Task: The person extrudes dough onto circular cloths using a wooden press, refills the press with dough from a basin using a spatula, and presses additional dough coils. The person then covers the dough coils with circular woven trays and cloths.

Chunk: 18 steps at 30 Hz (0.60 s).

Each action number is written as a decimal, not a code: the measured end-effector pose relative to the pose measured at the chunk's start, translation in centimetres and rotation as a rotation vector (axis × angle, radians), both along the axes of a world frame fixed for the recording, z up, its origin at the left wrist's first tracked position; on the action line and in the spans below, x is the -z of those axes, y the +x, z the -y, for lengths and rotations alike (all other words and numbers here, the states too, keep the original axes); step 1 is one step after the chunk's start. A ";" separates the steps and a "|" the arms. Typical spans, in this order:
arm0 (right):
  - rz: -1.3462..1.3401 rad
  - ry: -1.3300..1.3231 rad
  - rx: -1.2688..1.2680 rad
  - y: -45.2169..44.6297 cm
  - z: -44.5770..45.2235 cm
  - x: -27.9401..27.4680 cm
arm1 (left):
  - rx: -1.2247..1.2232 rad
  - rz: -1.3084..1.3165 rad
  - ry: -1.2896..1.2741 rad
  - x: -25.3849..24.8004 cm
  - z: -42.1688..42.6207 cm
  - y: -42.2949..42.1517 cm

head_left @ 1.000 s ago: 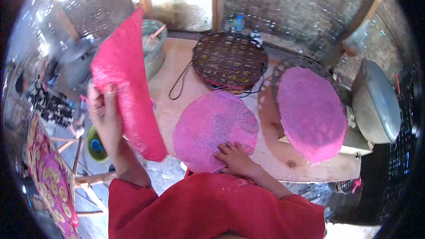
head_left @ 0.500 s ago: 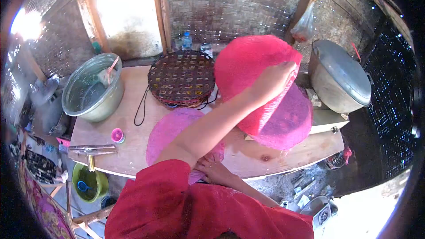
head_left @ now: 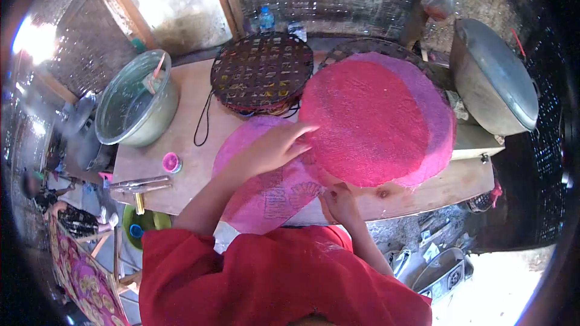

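Note:
A thin red round sheet (head_left: 362,121) lies flat over a pink round sheet (head_left: 440,127), whose rim shows at the right. My left hand (head_left: 281,148) is open, its thumb and fingers apart, beside the red sheet's left edge. Beneath that hand and forearm is another pink round sheet (head_left: 266,202) with dark printed marks, its lower part hanging past the table edge. My right hand (head_left: 341,202) has its fingers curled in at this printed sheet's right edge, just below the red sheet. The fingertips are partly hidden.
On the wooden table (head_left: 190,102) stand a large basin (head_left: 142,124), a stack of woven round trays (head_left: 263,72) and a small pink cup (head_left: 172,162). Metal tongs (head_left: 142,185) rest near the left edge. A big lidded pot (head_left: 489,84) is at the right.
My left hand has let go of the red sheet, now lying flat, and drawn back left. My right hand has moved right along the printed pink sheet. The view has shifted.

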State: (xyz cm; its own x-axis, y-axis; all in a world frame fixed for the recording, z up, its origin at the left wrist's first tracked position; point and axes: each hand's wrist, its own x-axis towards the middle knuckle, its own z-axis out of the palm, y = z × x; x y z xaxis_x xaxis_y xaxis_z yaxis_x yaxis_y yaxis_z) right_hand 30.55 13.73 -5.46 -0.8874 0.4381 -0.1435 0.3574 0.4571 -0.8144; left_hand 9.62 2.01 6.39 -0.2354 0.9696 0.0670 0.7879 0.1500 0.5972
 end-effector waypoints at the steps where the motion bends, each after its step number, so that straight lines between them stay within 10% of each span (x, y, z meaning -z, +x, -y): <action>1: 0.002 -0.003 -0.020 -0.6 0.2 0.0 | -0.069 0.033 0.004 3.4 3.2 -0.8; 4: 0.073 0.092 -0.111 -2.3 1.4 0.3 | -0.273 -0.069 -0.179 9.3 10.3 1.3; 10: -0.224 -0.786 -0.133 -5.3 3.7 -0.4 | -0.608 -0.295 -0.336 13.1 14.4 3.3; 18: -0.150 0.047 -0.140 -5.7 2.2 1.7 | -0.741 -0.301 -0.213 15.5 16.2 3.0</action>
State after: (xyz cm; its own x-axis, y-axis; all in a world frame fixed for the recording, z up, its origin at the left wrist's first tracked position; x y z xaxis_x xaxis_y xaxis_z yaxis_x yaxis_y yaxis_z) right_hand 24.88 11.54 -7.19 -0.9500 0.3120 0.0126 0.1640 0.5330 -0.8301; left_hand 12.65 -14.18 -9.08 -0.8201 0.5688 0.0621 0.5617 0.7797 0.2768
